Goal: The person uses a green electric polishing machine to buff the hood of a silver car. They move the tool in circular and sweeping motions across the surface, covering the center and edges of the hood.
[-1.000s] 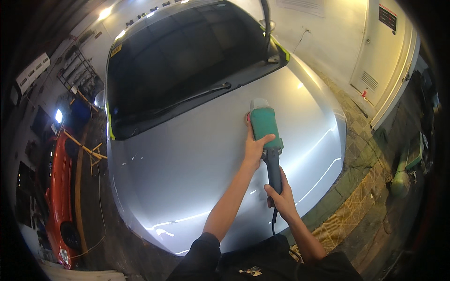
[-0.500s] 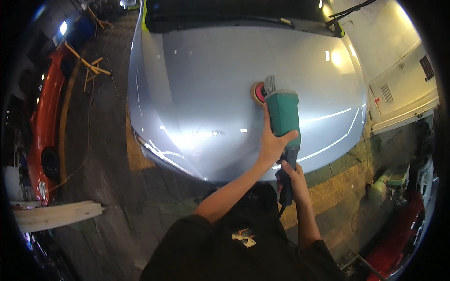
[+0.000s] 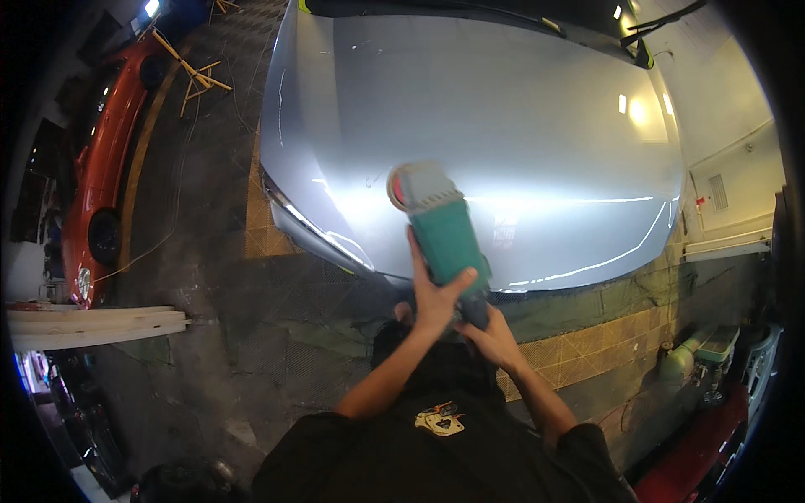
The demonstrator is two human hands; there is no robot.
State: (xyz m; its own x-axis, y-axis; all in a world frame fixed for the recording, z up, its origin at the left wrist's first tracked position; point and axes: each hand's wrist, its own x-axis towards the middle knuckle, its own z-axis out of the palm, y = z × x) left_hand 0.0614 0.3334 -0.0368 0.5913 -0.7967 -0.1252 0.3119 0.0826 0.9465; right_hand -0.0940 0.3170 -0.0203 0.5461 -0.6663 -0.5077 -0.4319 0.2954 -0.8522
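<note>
one green-bodied polisher point(image 3: 451, 243) out over the near part of a silver hood point(image 3: 495, 109), left of its middle, head pointing away from the wearer and leaning left. from where i stand, writing is thin: pale multicoloured print point(image 3: 440, 421) on the chest of the black shirt point(image 3: 369, 461), too small to read. faint pale marks point(image 3: 505, 228) on the hood, right of the polisher, look letter-like but can't be made out.

hard to see: polisher is a bit blurred, its round pad point(image 3: 392, 191) shows only as a tan and red edge at the head's left side; can't tell if it touches the paint. windshield point(image 3: 470, 10) cut off at top. red car point(image 3: 117, 151) off to the left by a yellow stand point(image 3: 198, 77), dim; red panel point(image 3: 704, 448) at lower right partly lost in the dark rim.

fingers: left hand point(image 3: 434, 302) clamped around the green body, thumb laid across its top, index stretched along the left side, the rest mostly hidden beneath. right hand point(image 3: 493, 337) closed on the dark rear handle point(image 3: 475, 313), just behind and touching-close to the left; thumb partly visible, fingertips under the handle hidden, so their exact spread i can't tell.
</note>
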